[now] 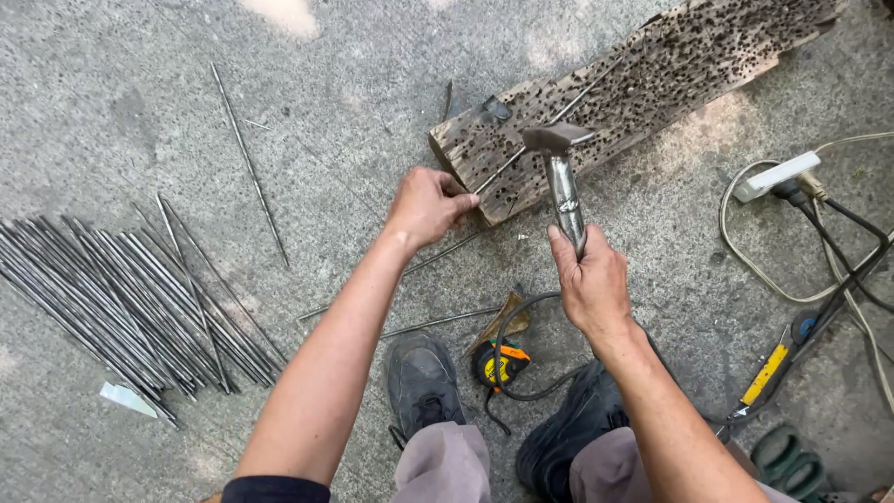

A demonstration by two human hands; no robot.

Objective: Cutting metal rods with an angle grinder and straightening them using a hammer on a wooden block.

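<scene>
One hammer (562, 163) rises above right hand (589, 284).

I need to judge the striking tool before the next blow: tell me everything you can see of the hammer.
The hammer is all metal, grey and worn, with a dark blocky head and a shiny, slightly dented handle. The right hand grips the handle's lower end, holding it nearly upright. Its head hovers over the pitted wooden plank, just above a thin steel rod lying across it.

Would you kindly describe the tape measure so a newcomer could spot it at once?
Start at the person's two dark shoes on the concrete. Between them lies the tape measure, beside a black cable. It is the only small round black case with orange and yellow markings there.
</scene>
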